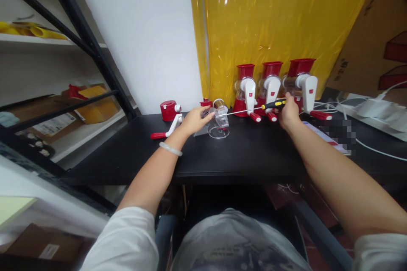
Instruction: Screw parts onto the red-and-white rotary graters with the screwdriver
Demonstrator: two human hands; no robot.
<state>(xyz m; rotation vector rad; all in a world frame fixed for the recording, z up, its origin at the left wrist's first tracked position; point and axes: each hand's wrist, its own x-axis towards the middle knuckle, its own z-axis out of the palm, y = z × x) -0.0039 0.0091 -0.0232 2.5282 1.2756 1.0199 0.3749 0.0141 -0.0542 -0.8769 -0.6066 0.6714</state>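
My left hand [197, 120] is closed around the clear plastic grater housing [222, 121], whose round rim is low over the black table or touching it; I cannot tell which. In my right hand [289, 113] is a screwdriver [274, 104] with a black and yellow handle. Its long thin shaft points left, and the tip reaches the clear housing. A metal grating drum [219, 103] shows just behind the housing. Left of my left hand are a red round grater part [168, 110] and a white crank with a red grip [159, 135].
Three red and white rotary graters [246, 89] stand in a row at the back, before yellow plastic sheeting [263, 17]. On the right lie a flat screen device [324, 136], white cables and a white power strip [375, 108]. A black-framed shelf [92, 48] borders the left.
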